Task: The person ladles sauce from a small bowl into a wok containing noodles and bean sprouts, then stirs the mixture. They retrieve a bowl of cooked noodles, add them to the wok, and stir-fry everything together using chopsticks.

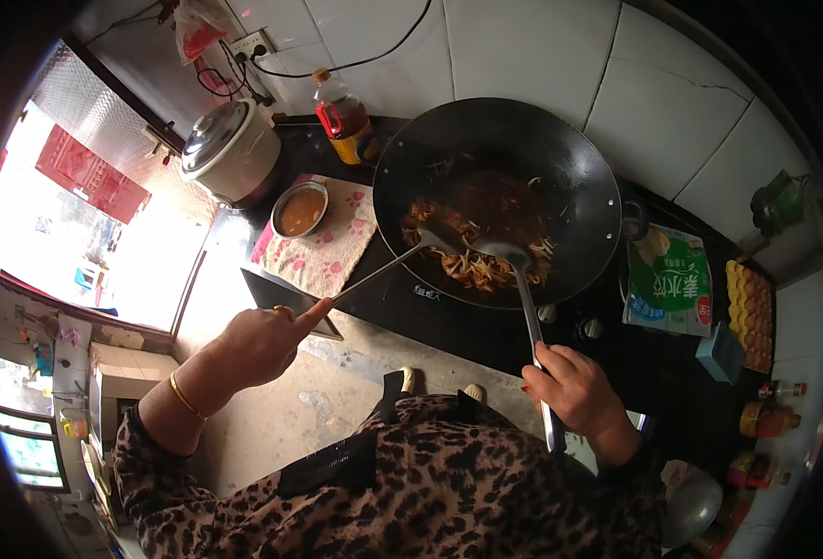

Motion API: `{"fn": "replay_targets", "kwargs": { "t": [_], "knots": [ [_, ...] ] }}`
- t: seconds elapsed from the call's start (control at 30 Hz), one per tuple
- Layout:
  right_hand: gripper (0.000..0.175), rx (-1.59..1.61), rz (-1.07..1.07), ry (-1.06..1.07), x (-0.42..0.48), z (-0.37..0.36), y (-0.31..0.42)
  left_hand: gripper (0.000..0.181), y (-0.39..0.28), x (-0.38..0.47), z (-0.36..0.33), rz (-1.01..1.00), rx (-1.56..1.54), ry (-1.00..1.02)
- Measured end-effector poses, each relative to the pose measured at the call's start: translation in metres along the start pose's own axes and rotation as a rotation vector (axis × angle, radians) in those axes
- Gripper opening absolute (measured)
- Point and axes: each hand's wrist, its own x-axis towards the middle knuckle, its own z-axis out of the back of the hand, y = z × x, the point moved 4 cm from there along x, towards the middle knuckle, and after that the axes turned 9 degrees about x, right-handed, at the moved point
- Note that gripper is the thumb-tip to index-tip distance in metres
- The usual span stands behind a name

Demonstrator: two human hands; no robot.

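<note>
A large black wok (579, 168) sits on the dark stovetop, holding shredded food (485, 272) with pale strips and a reddish-brown sauce (499, 202). My left hand (261, 346) grips a thin metal-handled cooking utensil (380, 272), index finger along its handle. That utensil's head rests among the food on the wok's near left side. In my right hand (576, 388) is a metal wok spatula or ladle (529, 304); food partly hides its head, so I cannot tell which. Both heads lie close together in the wok, over the food.
Left of the wok, a metal bowl of brown liquid (300, 213) stands on a patterned towel (338, 241). Behind are a rice cooker (233, 154) and a plastic bottle (341, 115). To the right lie a green food bag (666, 279), a light-blue block (720, 353) and an egg tray (747, 314).
</note>
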Motion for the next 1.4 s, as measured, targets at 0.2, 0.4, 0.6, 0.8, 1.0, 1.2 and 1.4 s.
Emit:
{"fn": "replay_targets", "kwargs": {
  "t": [0.2, 0.4, 0.6, 0.8, 1.0, 1.2, 1.4],
  "knots": [
    [0.022, -0.032, -0.049, -0.021, 0.0, -0.009, 0.008, 0.068, 0.009, 0.002, -0.013, -0.036, 0.016, -0.101],
    [0.029, -0.081, -0.166, -0.066, 0.005, -0.023, 0.02, 0.068, 0.024, -0.001, -0.041, -0.039, -0.037, -0.127],
    [0.03, -0.104, -0.209, -0.264, 0.015, -0.031, 0.029, 0.068, 0.042, 0.002, -0.066, -0.03, -0.156, -0.229],
    [0.021, -0.156, -0.318, -0.364, 0.033, -0.026, 0.05, 0.068, 0.063, 0.002, -0.076, -0.045, -0.252, -0.412],
    [0.015, -0.205, -0.415, -0.505, 0.049, -0.029, 0.068, 0.071, 0.071, 0.009, -0.086, -0.106, -0.35, -0.501],
    [0.013, -0.276, -0.421, -0.543, 0.062, -0.041, 0.085, 0.072, 0.075, 0.005, -0.104, -0.143, -0.282, -0.503],
    [0.01, -0.228, -0.542, -0.647, 0.07, -0.044, 0.079, 0.073, 0.084, -0.001, -0.125, -0.123, -0.354, -0.497]
  ]
}}
